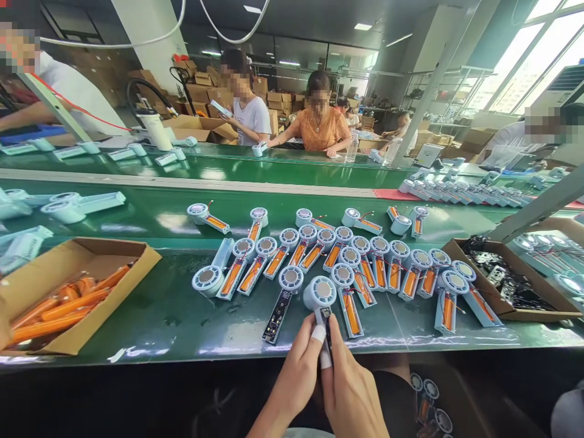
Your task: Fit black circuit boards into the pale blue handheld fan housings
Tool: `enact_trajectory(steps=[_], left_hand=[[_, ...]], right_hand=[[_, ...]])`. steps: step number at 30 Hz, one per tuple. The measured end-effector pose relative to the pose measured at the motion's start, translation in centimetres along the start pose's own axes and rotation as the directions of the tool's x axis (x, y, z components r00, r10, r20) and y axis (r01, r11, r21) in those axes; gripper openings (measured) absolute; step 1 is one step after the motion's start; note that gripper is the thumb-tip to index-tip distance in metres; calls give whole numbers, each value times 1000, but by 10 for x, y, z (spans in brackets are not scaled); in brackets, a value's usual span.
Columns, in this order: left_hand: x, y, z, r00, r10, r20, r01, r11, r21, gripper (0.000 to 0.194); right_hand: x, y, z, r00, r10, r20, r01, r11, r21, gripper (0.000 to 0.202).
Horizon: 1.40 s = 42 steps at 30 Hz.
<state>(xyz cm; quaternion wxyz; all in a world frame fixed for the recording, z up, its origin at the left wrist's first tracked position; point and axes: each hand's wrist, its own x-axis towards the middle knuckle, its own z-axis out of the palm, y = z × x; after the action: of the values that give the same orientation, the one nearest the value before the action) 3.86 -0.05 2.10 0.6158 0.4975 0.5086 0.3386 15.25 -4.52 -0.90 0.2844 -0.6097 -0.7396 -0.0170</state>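
At the table's front edge, my left hand (295,372) and my right hand (350,382) are closed around the handle of a pale blue handheld fan housing (314,299). White coverings wrap digits at its handle. A black circuit board (325,312) shows at the top of that handle; my fingers hide the rest. Just to the left lies another fan housing (291,277) with a dark circuit board (276,319) along its handle. Beyond and to the right, several fan housings (343,275) rest with orange batteries (351,313) and thin red wires exposed.
A cardboard tray (150,258) of orange batteries stands at left; a cardboard box (524,314) of black circuit boards stands at right. Behind runs a green conveyor (150,204) carrying more fans. Co-workers sit across the line. A metal post (538,204) slants at right.
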Motion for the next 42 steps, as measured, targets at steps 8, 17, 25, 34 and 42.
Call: enact_trajectory(steps=[8,17,25,34,42], left_hand=[[0,-35,-49,550,787,-280,-359,525,772,23],[19,-79,-60,539,833,-128,-352,361,864,42],[21,-76,-60,519,848,-107,-347,323,881,42],[21,-77,-61,504,860,-84,-336,285,898,41],[5,-77,-58,516,856,-33,-313,224,923,52]], right_hand=[[5,13,22,996,24,-81,-33,992,-118,62],[-2,26,46,982,-23,-186,32,998,45,51],[-1,32,46,978,-77,-192,88,995,50,42],[-1,27,46,973,-29,-230,49,996,80,46],[-3,36,38,983,-42,-179,53,997,59,52]])
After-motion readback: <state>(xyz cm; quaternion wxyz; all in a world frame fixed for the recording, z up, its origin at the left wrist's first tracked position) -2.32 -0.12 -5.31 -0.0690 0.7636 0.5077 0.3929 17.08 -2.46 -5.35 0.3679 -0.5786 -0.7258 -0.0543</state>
